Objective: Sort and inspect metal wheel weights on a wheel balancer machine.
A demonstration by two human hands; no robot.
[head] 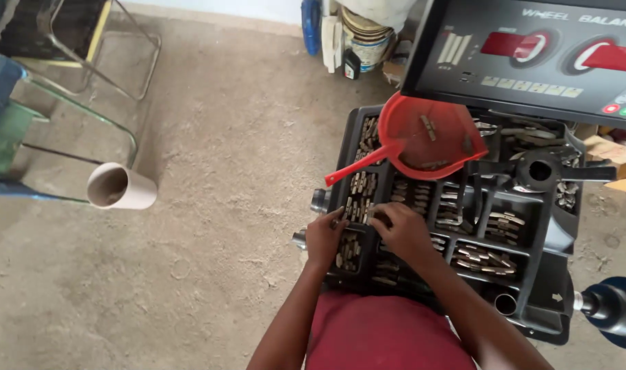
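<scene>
Both hands at work in a black compartment tray of small metal weights.

The left hand [324, 238] rests on the tray [556, 236] edge, fingers curled down into a compartment of metal weights [349, 251]; whether it grips one cannot be told. The right hand [402, 229], just beside it at 3 o'clock, is bent with fingertips pinched among the weights; its hold is also unclear. At 12 o'clock from the hands a red dustpan [433, 137] lies across the tray, a few weights inside. Beyond it, at 1 o'clock, stands a machine control panel [532, 58]. Well apart at 9 o'clock, a pale tube [121, 186] lies on the concrete floor [224, 137].
</scene>
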